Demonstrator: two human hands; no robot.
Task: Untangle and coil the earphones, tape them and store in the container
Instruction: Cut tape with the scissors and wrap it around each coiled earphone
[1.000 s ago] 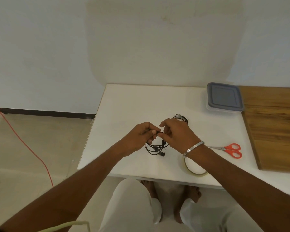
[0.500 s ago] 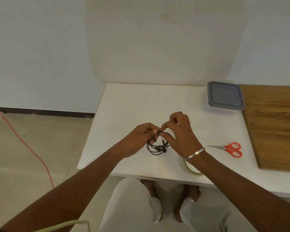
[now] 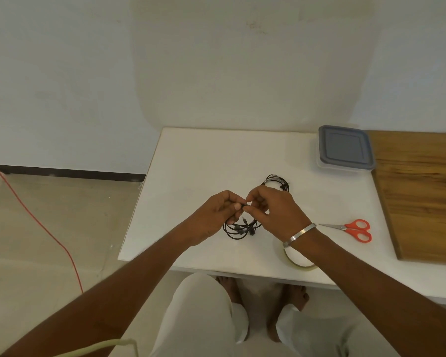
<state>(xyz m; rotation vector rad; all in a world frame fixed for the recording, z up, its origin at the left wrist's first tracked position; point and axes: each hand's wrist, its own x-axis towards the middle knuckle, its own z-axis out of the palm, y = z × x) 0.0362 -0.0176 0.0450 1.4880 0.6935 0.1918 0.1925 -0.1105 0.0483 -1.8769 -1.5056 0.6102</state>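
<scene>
While both hands work above the white desk [image 3: 191, 161] in the head view, the left hand [image 3: 214, 215] and the right hand [image 3: 276, 212] each pinch the tangled black earphone cable [image 3: 238, 229], whose loops hang between them just over the desktop; a 2nd black coiled bundle [image 3: 277, 181] lies just beyond the right hand; a hard pull could tighten the knot or strain the thin wire; the right forearm crosses over the clear tape roll [image 3: 298, 261] at the near edge, so a drawn-back elbow might knock it off; the red-handled scissors [image 3: 350, 229] and the lidded grey plastic container [image 3: 345, 149] sit well apart; bare room lies left and behind.
</scene>
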